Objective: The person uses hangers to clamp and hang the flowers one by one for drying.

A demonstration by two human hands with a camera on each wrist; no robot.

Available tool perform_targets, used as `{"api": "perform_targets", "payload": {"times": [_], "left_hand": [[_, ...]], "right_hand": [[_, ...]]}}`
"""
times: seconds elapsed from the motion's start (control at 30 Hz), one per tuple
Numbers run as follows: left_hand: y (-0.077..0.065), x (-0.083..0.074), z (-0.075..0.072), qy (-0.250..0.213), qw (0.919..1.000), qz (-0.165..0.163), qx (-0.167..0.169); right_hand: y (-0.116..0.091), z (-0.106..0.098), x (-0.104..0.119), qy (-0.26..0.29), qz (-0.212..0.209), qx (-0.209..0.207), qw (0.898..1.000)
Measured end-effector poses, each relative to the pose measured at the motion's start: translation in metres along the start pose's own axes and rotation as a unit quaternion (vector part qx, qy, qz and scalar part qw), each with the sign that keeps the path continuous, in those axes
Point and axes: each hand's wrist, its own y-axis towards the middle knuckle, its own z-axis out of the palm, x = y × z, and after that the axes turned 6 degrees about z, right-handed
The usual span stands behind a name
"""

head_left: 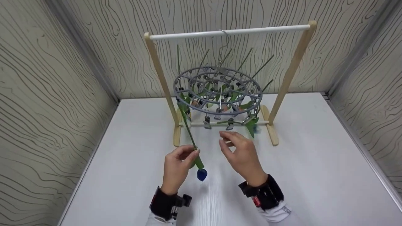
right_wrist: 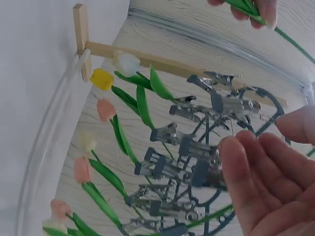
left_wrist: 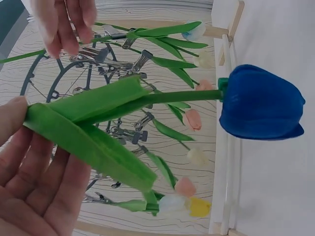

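Note:
In the head view my left hand (head_left: 177, 168) pinches an artificial blue tulip (head_left: 202, 174) between thumb and fingers. Its bloom points down towards me, and the long green stem slants up to the left side of the hanger. Close up in the left wrist view, the thumb and fingertips hold the tulip where its green leaves (left_wrist: 93, 142) join the stem. My right hand (head_left: 243, 153) is held in front of the grey round clip hanger (head_left: 216, 113), fingers bent and nothing between them. Several metal clips (head_left: 230, 124) dangle near its fingertips.
A wooden stand with a white crossbar (head_left: 188, 35) carries the hanger by its hook. Clipped tulips hang bloom-down around it, among them a yellow tulip (right_wrist: 102, 79), a pink tulip (right_wrist: 82, 169) and a white tulip (right_wrist: 127, 64). Patterned walls enclose the white table (head_left: 125, 175).

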Motion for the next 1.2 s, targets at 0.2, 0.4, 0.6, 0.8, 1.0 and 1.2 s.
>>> {"api": "perform_targets", "payload": {"times": [0.2, 0.4, 0.6, 0.8, 1.0, 1.2], "left_hand": [[0.008, 0.000, 0.012, -0.014, 0.9997, 0.000, 0.021], [0.013, 0.002, 0.015, -0.017, 0.9994, 0.004, 0.030], [0.015, 0.003, 0.015, -0.028, 0.9989, -0.011, 0.037], [0.019, 0.005, 0.016, -0.036, 0.9992, -0.004, 0.013], [0.024, 0.006, 0.014, -0.022, 0.9997, 0.006, 0.013], [0.029, 0.007, 0.014, -0.003, 0.9999, 0.014, 0.007]], "right_hand": [[0.022, 0.012, 0.015, 0.040, 0.074, 0.034, 0.996], [0.053, 0.010, 0.022, 0.052, 0.105, 0.066, 0.991], [0.066, 0.003, 0.020, 0.039, 0.097, 0.084, 0.991], [0.065, 0.001, 0.017, 0.032, 0.116, 0.097, 0.988], [0.059, 0.005, 0.012, 0.054, 0.151, 0.069, 0.985], [0.052, 0.012, 0.005, 0.169, 0.225, 0.041, 0.959]]}}
